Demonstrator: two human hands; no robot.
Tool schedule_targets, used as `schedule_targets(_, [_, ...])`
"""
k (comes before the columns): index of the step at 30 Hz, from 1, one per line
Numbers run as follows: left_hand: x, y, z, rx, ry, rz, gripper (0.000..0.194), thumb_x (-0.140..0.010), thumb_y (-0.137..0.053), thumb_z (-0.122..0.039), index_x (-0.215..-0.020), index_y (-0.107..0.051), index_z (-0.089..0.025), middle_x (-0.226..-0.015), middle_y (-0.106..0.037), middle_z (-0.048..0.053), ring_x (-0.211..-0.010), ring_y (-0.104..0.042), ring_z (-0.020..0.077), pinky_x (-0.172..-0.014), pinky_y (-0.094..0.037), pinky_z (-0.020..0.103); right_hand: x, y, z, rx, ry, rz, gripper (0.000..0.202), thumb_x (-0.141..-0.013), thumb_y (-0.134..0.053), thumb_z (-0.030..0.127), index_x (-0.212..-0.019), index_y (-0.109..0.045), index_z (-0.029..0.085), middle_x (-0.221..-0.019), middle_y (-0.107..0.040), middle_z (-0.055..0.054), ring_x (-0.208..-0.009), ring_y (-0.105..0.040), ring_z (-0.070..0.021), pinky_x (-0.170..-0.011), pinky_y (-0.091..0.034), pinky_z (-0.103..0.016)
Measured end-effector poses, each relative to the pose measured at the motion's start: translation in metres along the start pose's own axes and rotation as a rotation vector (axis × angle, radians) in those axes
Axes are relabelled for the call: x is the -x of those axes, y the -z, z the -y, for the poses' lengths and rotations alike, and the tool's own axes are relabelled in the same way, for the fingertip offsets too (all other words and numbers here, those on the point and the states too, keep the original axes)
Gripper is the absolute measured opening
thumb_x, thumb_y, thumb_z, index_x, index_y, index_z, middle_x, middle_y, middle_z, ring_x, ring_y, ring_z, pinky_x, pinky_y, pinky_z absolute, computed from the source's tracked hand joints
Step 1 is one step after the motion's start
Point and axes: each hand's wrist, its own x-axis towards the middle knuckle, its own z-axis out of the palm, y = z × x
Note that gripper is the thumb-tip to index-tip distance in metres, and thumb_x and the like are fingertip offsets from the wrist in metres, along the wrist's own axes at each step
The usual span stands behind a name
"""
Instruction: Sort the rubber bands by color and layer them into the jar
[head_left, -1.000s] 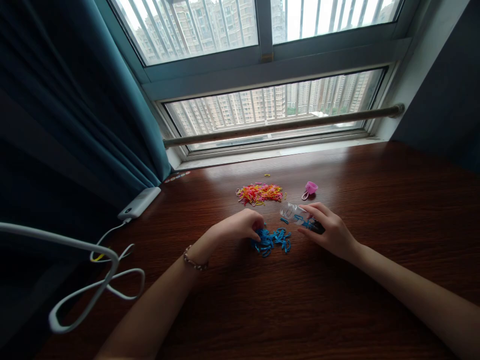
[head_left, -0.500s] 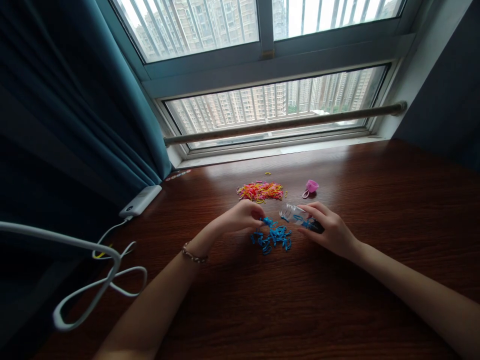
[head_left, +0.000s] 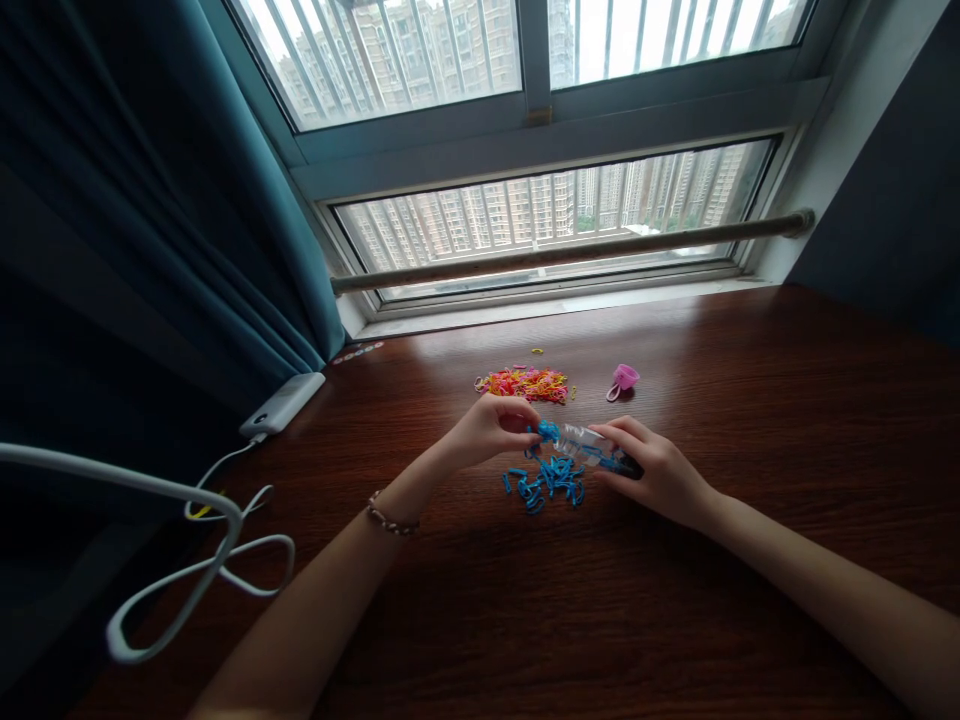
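Note:
Between its thumb and fingers my left hand (head_left: 501, 428) pinches a small bunch of blue rubber bands (head_left: 548, 430), right at the mouth of a clear bottle. My right hand (head_left: 654, 462) is wrapped round that bottle (head_left: 581, 443), which lies tilted on its side with its mouth to the left. Some blue bands show inside it, near its dark base. Just below the two hands, a loose heap of blue rubber bands (head_left: 553, 482) lies on the brown wooden table (head_left: 480, 600).
Beyond my hands lies a pile of red, pink and yellow bands (head_left: 525, 383). A pink cap with a loop (head_left: 624, 378) stands to its right. At the left are a white power bank (head_left: 283, 405) and a white cable (head_left: 187, 490), beside a blue curtain (head_left: 285, 250).
My left hand has lifted the bunch of blue bands up and right, from the heap to the bottle's mouth. The right hand and bottle have shifted slightly left.

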Motion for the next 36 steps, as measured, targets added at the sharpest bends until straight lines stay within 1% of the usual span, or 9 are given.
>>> schedule_targets(3, [0.000,-0.008,-0.001,-0.098,-0.040,0.014,0.021,-0.066,-0.068,-0.027,-0.076,-0.063,-0.009,-0.073,-0.059,0.004,-0.064,-0.058,0.0110,-0.058,-0.048,0.021,0.000,0.001,0.001,-0.015,0.014,-0.009,0.043,-0.078,-0.059,0.029,-0.119,-0.046,0.021,-0.104,-0.053,-0.008,-0.089,-0.054,-0.0200,-0.077,-0.047,-0.030])
schedule_targets(6, [0.001,-0.014,-0.003,-0.239,-0.069,-0.014,0.018,-0.066,-0.068,-0.025,-0.075,-0.064,-0.009,-0.072,-0.059,0.004,-0.061,-0.053,0.0088,-0.052,-0.042,0.018,0.000,0.000,0.001,0.002,0.037,0.007,0.044,-0.078,-0.059,0.031,-0.119,-0.046,0.020,-0.103,-0.053,-0.008,-0.089,-0.054,-0.0205,-0.077,-0.047,-0.031])
schedule_targets(11, [0.003,-0.020,-0.002,-0.292,-0.007,-0.079,0.022,-0.063,-0.071,-0.025,-0.077,-0.062,-0.010,-0.061,-0.058,0.000,-0.055,-0.050,0.0073,-0.051,-0.041,0.017,0.001,-0.001,0.000,0.015,0.066,0.040,0.048,-0.077,-0.059,0.029,-0.122,-0.044,0.020,-0.104,-0.053,-0.009,-0.090,-0.053,-0.0211,-0.077,-0.047,-0.032])
schedule_targets(14, [0.003,-0.021,-0.002,-0.328,-0.012,-0.098,0.024,-0.063,-0.072,-0.026,-0.077,-0.060,-0.011,-0.060,-0.057,-0.001,-0.055,-0.050,0.0075,-0.051,-0.041,0.017,0.001,-0.001,0.001,0.010,0.065,0.042,0.047,-0.078,-0.058,0.029,-0.122,-0.044,0.021,-0.105,-0.052,-0.009,-0.090,-0.053,-0.0212,-0.077,-0.046,-0.032])
schedule_targets(19, [0.002,-0.020,-0.006,-0.375,-0.109,-0.110,0.025,-0.062,-0.073,-0.028,-0.074,-0.058,-0.011,-0.069,-0.055,0.001,-0.060,-0.051,0.0084,-0.055,-0.043,0.019,0.000,-0.001,0.002,0.018,0.070,0.034,0.045,-0.079,-0.057,0.029,-0.121,-0.045,0.020,-0.104,-0.053,-0.009,-0.090,-0.053,-0.0212,-0.077,-0.046,-0.032])
schedule_targets(22, [0.003,-0.018,-0.006,-0.335,-0.158,-0.102,0.022,-0.065,-0.070,-0.028,-0.073,-0.058,-0.011,-0.077,-0.055,0.003,-0.064,-0.053,0.0090,-0.057,-0.045,0.020,0.000,-0.001,0.003,0.015,0.067,0.026,0.044,-0.079,-0.057,0.028,-0.120,-0.045,0.020,-0.104,-0.053,-0.009,-0.089,-0.053,-0.0210,-0.076,-0.047,-0.032])
schedule_targets(26, [0.003,-0.017,-0.006,-0.298,-0.179,-0.082,0.018,-0.072,-0.064,-0.029,-0.075,-0.063,-0.012,-0.079,-0.059,0.005,-0.070,-0.056,0.0116,-0.062,-0.047,0.021,0.000,0.001,0.004,0.014,0.047,0.004,0.042,-0.079,-0.057,0.032,-0.119,-0.046,0.020,-0.102,-0.054,-0.009,-0.089,-0.054,-0.0212,-0.076,-0.047,-0.033])
schedule_targets(32, [0.002,-0.018,-0.006,-0.331,-0.207,-0.030,0.016,-0.078,-0.058,-0.028,-0.079,-0.068,-0.015,-0.082,-0.064,0.007,-0.076,-0.059,0.0141,-0.070,-0.048,0.025,0.000,0.001,0.004,0.011,0.043,-0.022,0.042,-0.079,-0.057,0.033,-0.118,-0.047,0.022,-0.102,-0.055,-0.009,-0.089,-0.055,-0.0217,-0.076,-0.049,-0.033])
schedule_targets(36, [0.002,-0.019,-0.009,-0.351,-0.232,-0.078,0.015,-0.076,-0.061,-0.027,-0.080,-0.067,-0.015,-0.082,-0.063,0.007,-0.076,-0.058,0.0135,-0.070,-0.048,0.025,0.000,0.000,0.004,-0.003,0.035,-0.024,0.042,-0.079,-0.057,0.031,-0.119,-0.046,0.021,-0.103,-0.054,-0.008,-0.090,-0.055,-0.0214,-0.078,-0.048,-0.033])
